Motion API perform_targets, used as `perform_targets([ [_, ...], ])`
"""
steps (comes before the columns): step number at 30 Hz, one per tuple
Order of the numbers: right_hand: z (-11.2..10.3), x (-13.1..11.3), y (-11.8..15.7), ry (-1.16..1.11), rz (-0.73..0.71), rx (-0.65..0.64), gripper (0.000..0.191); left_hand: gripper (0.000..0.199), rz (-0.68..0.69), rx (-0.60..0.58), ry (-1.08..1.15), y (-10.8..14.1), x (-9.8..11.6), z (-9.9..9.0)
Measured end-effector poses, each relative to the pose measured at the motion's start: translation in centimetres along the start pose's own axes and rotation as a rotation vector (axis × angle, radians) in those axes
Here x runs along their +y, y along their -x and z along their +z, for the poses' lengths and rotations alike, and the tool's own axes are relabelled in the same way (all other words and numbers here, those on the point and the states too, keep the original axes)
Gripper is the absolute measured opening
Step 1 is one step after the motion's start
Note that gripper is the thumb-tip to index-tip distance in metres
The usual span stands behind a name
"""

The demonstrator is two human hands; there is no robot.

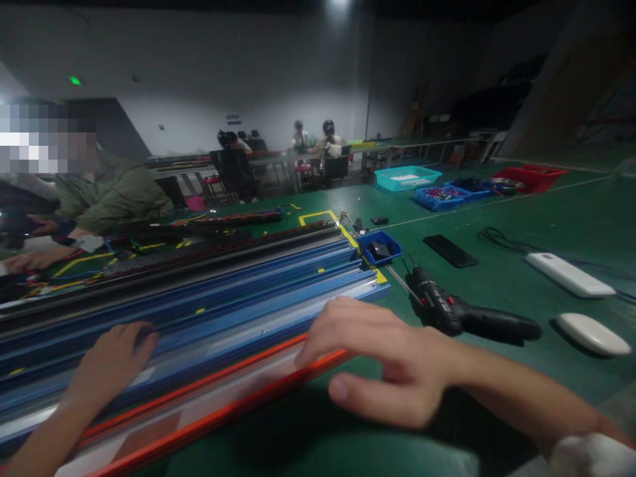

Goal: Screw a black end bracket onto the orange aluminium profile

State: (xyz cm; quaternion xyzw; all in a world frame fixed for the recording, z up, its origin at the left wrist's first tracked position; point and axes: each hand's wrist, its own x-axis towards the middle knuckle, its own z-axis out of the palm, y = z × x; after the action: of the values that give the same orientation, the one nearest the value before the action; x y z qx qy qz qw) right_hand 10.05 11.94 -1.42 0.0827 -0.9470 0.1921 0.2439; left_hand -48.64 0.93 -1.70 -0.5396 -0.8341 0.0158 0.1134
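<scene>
My right hand (392,361) is over the right end of a long orange channel (238,397) with a pale inner face. Its fingers bend down at the channel and the thumb stands apart; I cannot tell how firmly they touch. My left hand (112,358) rests on or just above the blue channels (223,318), fingers loosely spread, with nothing visible in it. Several blue channels lie side by side beyond the orange one. A black cordless drill (447,308) lies to the right of my right hand.
A small blue bin (380,248) stands by the channel ends. On the green table (501,218) are a black phone (450,250), a white power bank (569,273), a white rounded object (593,333) and a turquoise basket (406,179). A co-worker's hand (42,257) handles wires at left.
</scene>
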Motion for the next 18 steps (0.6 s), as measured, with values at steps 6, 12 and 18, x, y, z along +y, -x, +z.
perform_targets([
  [6,-13.0,12.8,-10.7,0.394,0.625,-0.138,0.023,0.074,-0.007,-0.012,0.071,-0.2,0.3,-1.8],
  [12,-11.0,16.1,-7.0,0.536,0.852,-0.152,0.024,0.070,0.065,-0.058,0.008,-0.8,-2.5,-2.7],
  [18,-12.4,18.7,-8.4,0.603,0.926,-0.216,0.029,0.067,0.156,-0.156,-0.170,-1.4,-3.2,-4.0],
])
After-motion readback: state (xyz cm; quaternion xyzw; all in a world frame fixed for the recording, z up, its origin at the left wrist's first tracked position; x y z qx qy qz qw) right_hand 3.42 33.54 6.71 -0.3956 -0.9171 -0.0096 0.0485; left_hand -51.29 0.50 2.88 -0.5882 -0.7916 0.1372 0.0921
